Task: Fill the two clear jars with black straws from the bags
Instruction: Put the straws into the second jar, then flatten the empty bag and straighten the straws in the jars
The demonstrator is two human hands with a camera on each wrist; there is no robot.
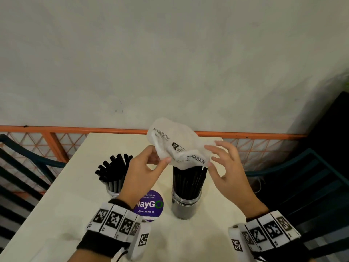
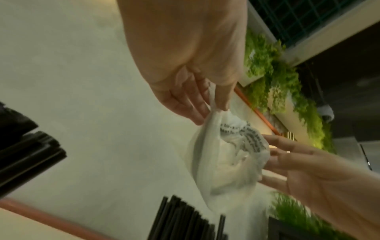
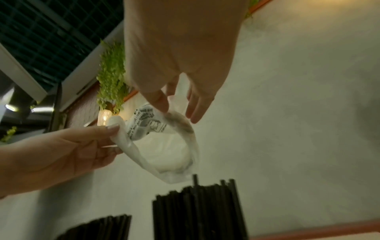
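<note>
Over table [image 1: 75, 214]: two jars [image 1: 186, 204] packed with straws [image 1: 188, 178]; left grip [image 1: 143, 173] pinching bag [image 1: 179, 148], right grip [image 1: 229, 173] spread.

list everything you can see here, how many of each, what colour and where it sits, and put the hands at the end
plastic bag: one, translucent white with black print, looks empty, held in the air over the right jar
right jar: one, clear, on the table near the middle, packed with upright black straws
left jar: one, clear, on the table left of the sticker, partly hidden by the left hand, holding fanned-out black straws
round sticker: one, purple with white lettering, on the tabletop between the jars
table: one, cream
railing: one, orange, behind the table
chairs: two, dark, one each side
wrist bands: two, black-and-white markers
left hand: pinches the bag's edge
right hand: fingers spread, at the bag's other side
</note>
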